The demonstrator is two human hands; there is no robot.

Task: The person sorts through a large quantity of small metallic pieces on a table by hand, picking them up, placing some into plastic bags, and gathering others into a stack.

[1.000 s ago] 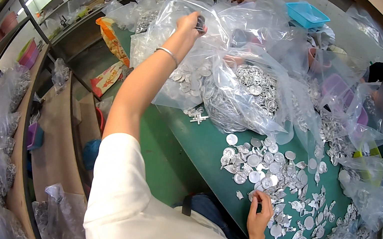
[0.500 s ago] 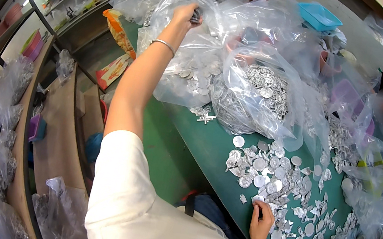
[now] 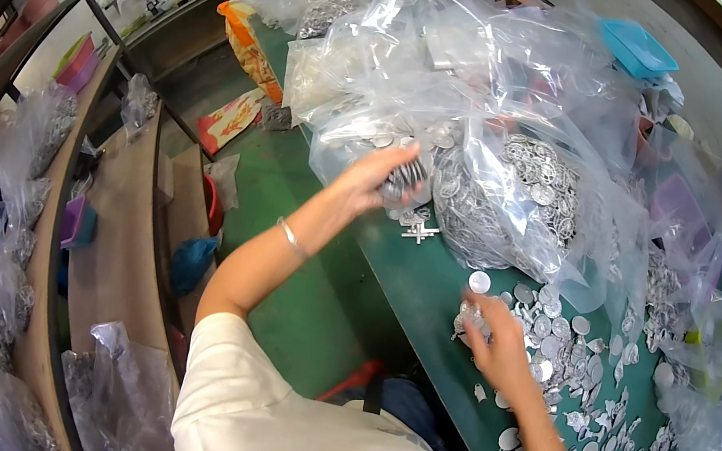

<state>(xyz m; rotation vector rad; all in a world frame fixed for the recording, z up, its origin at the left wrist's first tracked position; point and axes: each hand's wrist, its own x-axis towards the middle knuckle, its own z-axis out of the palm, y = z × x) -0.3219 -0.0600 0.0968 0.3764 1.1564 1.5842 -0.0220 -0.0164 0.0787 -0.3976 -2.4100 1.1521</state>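
My left hand (image 3: pixel 371 179) is closed round a stack of round metal discs (image 3: pixel 405 176), dark at the edges. It hovers just left of the clear plastic bags, above the table edge. My right hand (image 3: pixel 504 350) reaches over the left side of a loose spread of silver-coloured medallions (image 3: pixel 557 340). Its thumb and forefinger are apart, with several medallions (image 3: pixel 471 319) showing between them; the fingertips are slightly blurred. Beside the left hand's stack lie small silver crosses (image 3: pixel 419 232) on the green table (image 3: pixel 424 308).
A large clear bag of silver-coloured oval pieces (image 3: pixel 540 184) stands behind the medallions, among more bags (image 3: pixel 449 40). A blue basket (image 3: pixel 639 50) sits at the back right. Bagged parts (image 3: pixel 714 399) line the right side. Wooden shelves (image 3: pixel 113 251) stand on the left.
My left hand has come back from the far bags toward me, still holding the disc stack. The right hand has moved farther up the medallion spread, and its fingers have parted. The view has shifted slightly.
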